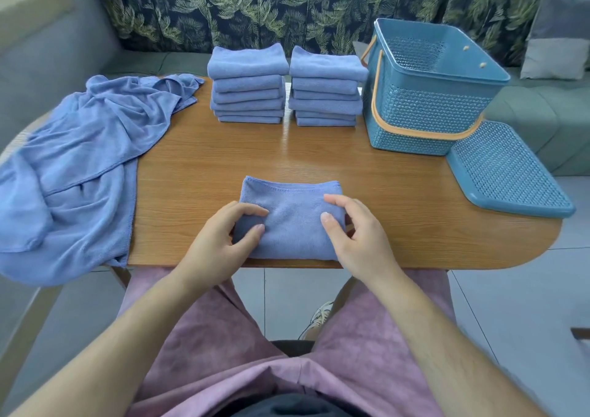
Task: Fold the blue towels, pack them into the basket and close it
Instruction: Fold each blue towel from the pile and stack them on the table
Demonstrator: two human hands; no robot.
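**Blue towel [290,221] gripped at both ends, basket [424,110] uncovered**

Found the blue towel folded into a small rectangle on the wooden table [198,161], well to the near left of the basket and close to the table's front edge. Held from both ends. Left hand [220,244] curled over the end farther from the basket, thumb and fingertips pressed into the top layer. Right hand [357,234] curled round the end nearer the basket, forefinger and thumb on top, other fingers tucked at the edge. Fingers narrow on both hands, closed on cloth.

Noted the basket upright with its top uncovered and orange handles [375,92] dropped down against the outer walls. Saw inside only its own perforated walls and two small pale studs; could not tell about the floor, hidden behind the near wall.

Spotted the lid [507,173] lying off, just beside the basket's near right corner, raised rim facing up, one side reaching past the table's edge.

Logged two stacks of folded towels outside the basket, on its left, side by side: nearer stack [325,90] almost against the basket's wall, farther stack [247,87] just beyond that one.

Marked the unfolded heap [83,167] farthest from the basket, crumpled over the table's opposite end and hanging past it.
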